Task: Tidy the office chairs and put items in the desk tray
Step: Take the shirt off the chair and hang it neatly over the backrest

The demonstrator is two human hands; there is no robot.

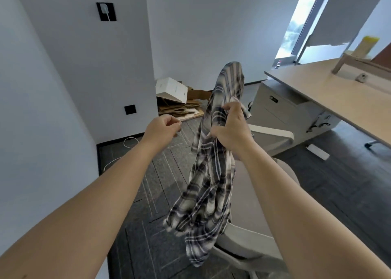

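Note:
A black-and-white plaid shirt (208, 185) hangs in the air at the centre of the head view, with my right hand (230, 128) shut on its bunched upper part. One end of the shirt flips up above the hand, the rest dangles down over a light grey office chair (251, 211). My left hand (163, 128) is a short way left of the shirt, fingers curled closed, with nothing visible in it. The chair's armrest (275, 133) shows just right of my right hand. Most of the seat is hidden by the shirt and my right arm.
A light wooden desk (330, 88) runs along the right, with a white drawer cabinet (281, 107) under its end. Flattened cardboard and a white box (173, 90) lie against the far wall. A white cable (129, 143) lies on the dark carpet by the left wall.

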